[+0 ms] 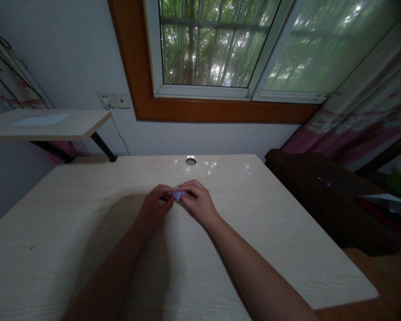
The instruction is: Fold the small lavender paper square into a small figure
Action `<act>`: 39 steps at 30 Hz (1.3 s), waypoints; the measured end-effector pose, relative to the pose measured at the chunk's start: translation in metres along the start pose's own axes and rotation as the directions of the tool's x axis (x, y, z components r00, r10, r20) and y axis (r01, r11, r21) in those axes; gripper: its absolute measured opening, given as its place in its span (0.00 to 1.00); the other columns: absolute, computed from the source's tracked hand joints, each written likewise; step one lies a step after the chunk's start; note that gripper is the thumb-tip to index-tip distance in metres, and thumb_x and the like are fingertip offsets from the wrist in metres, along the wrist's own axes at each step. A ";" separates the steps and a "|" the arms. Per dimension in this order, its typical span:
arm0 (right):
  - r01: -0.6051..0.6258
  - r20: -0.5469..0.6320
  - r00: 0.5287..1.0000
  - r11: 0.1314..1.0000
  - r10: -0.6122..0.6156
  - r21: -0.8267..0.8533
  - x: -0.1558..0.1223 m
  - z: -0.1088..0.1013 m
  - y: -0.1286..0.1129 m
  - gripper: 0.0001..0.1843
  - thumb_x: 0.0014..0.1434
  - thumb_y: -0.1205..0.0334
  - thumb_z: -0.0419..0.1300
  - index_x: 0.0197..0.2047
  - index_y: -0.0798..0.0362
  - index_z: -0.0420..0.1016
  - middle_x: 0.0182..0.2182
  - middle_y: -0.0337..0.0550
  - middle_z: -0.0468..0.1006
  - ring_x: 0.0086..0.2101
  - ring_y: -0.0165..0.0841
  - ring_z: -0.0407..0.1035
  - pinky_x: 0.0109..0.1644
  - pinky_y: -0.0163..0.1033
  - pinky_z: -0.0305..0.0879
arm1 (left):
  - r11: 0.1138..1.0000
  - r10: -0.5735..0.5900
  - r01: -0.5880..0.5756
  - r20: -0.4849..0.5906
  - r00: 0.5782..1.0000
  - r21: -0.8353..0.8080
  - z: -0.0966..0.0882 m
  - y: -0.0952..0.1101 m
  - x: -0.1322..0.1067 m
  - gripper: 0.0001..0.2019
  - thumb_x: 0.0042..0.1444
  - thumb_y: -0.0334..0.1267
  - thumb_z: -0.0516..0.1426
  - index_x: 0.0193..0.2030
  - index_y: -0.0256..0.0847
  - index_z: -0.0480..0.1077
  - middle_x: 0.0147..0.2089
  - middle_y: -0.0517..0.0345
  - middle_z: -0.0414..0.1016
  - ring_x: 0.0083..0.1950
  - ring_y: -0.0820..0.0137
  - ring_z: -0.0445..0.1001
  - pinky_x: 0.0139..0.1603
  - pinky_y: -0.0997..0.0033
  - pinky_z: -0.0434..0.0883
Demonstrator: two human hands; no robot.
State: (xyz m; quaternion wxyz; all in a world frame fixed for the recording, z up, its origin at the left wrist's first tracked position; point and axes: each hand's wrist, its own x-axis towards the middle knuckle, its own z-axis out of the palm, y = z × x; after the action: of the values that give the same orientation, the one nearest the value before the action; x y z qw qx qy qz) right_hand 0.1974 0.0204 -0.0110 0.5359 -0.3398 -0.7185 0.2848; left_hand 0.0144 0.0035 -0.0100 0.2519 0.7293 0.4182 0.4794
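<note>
A small purple piece of folded paper (177,195) is held between both hands over the pale wooden desk (254,249). My left hand (154,206) pinches its left side between thumb and fingers. On the right side, my right hand (199,203) grips it in the same way, fingertips closed. The fingers cover parts of the paper, so its full shape is hidden.
A round cable hole (190,161) lies near the desk's back edge. At the left, a raised shelf (87,122) stands on black legs. Behind are wall sockets (113,100) and a window (214,49). Dark wooden furniture (307,196) stands right of the desk.
</note>
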 end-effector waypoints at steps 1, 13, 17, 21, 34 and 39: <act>-0.013 0.004 1.000 1.000 0.013 0.010 0.000 0.000 0.000 0.07 0.56 0.66 0.65 0.39 0.48 0.80 0.38 0.44 0.77 0.39 0.33 0.73 0.41 0.38 0.71 | 1.000 0.002 -0.002 0.005 1.000 -0.002 0.000 0.001 0.000 0.11 0.55 0.28 0.57 0.44 0.43 0.72 0.43 0.56 0.74 0.41 0.70 0.75 0.43 0.70 0.75; -0.153 0.068 0.986 0.987 0.150 0.045 -0.001 -0.001 0.003 0.07 0.57 0.62 0.65 0.40 0.49 0.81 0.38 0.45 0.79 0.38 0.34 0.73 0.42 0.38 0.69 | 0.998 -0.042 0.042 0.007 0.999 -0.053 -0.002 -0.001 0.002 0.07 0.57 0.32 0.58 0.42 0.43 0.74 0.44 0.55 0.74 0.42 0.69 0.75 0.44 0.69 0.75; -0.183 0.071 0.981 0.981 0.178 0.066 0.000 -0.002 0.004 0.07 0.57 0.59 0.66 0.40 0.49 0.82 0.37 0.44 0.80 0.38 0.34 0.74 0.44 0.39 0.69 | 0.995 -0.065 0.065 0.009 0.998 -0.071 -0.002 -0.002 0.002 0.06 0.58 0.34 0.59 0.42 0.43 0.74 0.43 0.55 0.75 0.40 0.70 0.76 0.43 0.69 0.75; -0.203 0.063 0.978 0.977 0.199 0.070 0.000 -0.003 0.004 0.08 0.58 0.57 0.65 0.40 0.49 0.82 0.37 0.44 0.80 0.38 0.34 0.74 0.45 0.40 0.69 | 0.989 -0.101 0.103 0.023 0.995 -0.109 -0.001 -0.003 0.001 0.06 0.59 0.38 0.59 0.42 0.42 0.74 0.43 0.54 0.74 0.40 0.70 0.76 0.43 0.69 0.75; -0.262 0.046 0.965 0.962 0.259 0.073 -0.002 -0.001 0.005 0.11 0.58 0.52 0.64 0.37 0.49 0.82 0.33 0.44 0.81 0.36 0.35 0.74 0.43 0.40 0.70 | 0.972 -0.173 0.180 0.058 0.983 -0.149 0.000 -0.005 0.002 0.06 0.56 0.40 0.61 0.39 0.42 0.74 0.40 0.56 0.75 0.39 0.69 0.76 0.42 0.67 0.75; -0.283 0.058 0.958 0.955 0.279 0.083 -0.004 0.000 0.006 0.13 0.59 0.50 0.63 0.39 0.50 0.82 0.35 0.44 0.82 0.36 0.35 0.75 0.43 0.40 0.70 | 0.958 -0.200 0.209 0.065 0.978 -0.199 0.000 -0.009 0.002 0.08 0.55 0.42 0.62 0.38 0.42 0.73 0.39 0.56 0.76 0.39 0.68 0.76 0.43 0.66 0.75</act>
State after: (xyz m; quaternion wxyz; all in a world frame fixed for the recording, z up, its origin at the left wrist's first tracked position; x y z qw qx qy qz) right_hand 0.1991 0.0211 -0.0177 0.4881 -0.4073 -0.6613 0.3982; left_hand 0.0117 0.0101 -0.0158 0.3829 0.6628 0.4340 0.4751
